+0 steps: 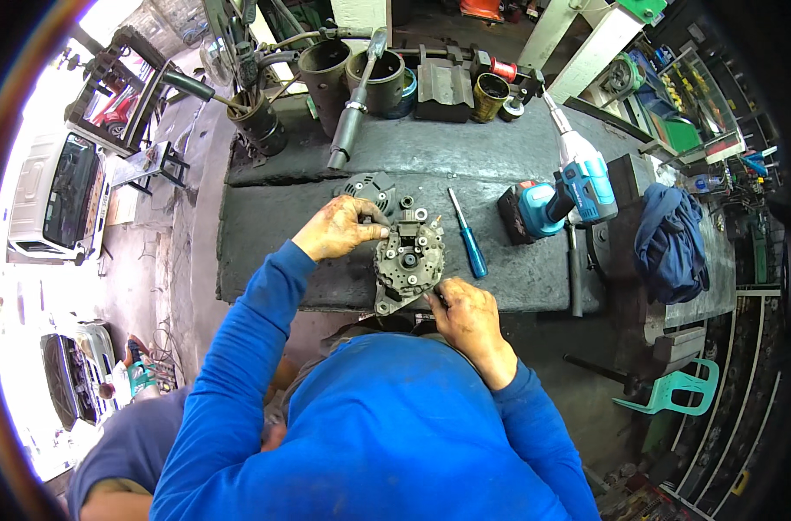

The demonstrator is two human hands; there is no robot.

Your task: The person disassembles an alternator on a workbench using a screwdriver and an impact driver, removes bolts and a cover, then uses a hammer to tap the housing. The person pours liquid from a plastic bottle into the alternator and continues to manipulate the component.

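Observation:
A grey metal alternator (410,258) stands near the bench's front edge, its round end with bolts and terminals facing up. My left hand (343,227) is closed at its upper left, thumb against the rim and fingers curled; whatever lies between the fingertips is hidden. At the lower right, my right hand (467,317) grips the alternator's edge between thumb and fingers. Just beyond my left hand lies a dark slotted alternator cover (369,187). To the right of the alternator is a screwdriver (473,249) with a blue handle.
A blue cordless impact wrench (584,182) rests on the dark workbench (274,252) at the right, beside a bundled blue cloth (671,243). Metal cylinders (326,74) line the back, one with a long tool (352,117) leaning across it. Another person (126,451) is close at lower left.

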